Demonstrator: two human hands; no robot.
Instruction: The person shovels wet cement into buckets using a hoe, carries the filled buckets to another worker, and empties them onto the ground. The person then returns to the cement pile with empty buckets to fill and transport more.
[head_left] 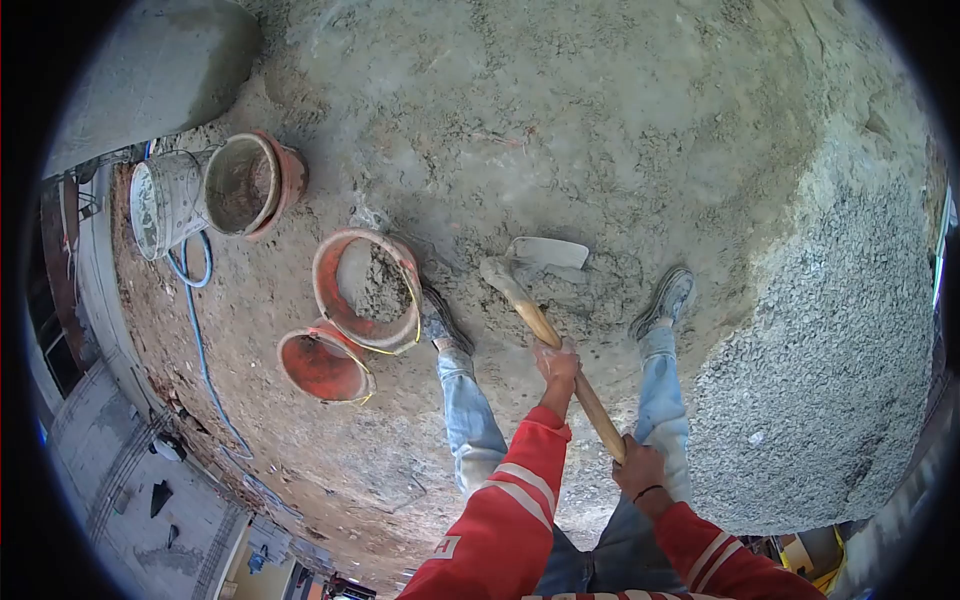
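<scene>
My left hand (556, 362) is wrapped round the middle of a wooden handle (598, 408). Nearer my body, my right hand (638, 468) grips the same handle close to its end. The handle slants up and left to a mud-caked tool head with a pale metal blade (552, 252), which lies against wet grey mix (600, 290) on the ground between my feet. Left of my left foot stands an orange bucket (335, 280) with some grey mix inside, and touching it is a smaller red bucket (322, 366) tilted on its side.
A mud-coated bucket (242, 185) and a whitish bucket (160, 208) stand at the upper left, near a blue hose (200, 340). A large grey rounded object (165, 75) fills the top left corner. Gravel (830, 370) is heaped at the right.
</scene>
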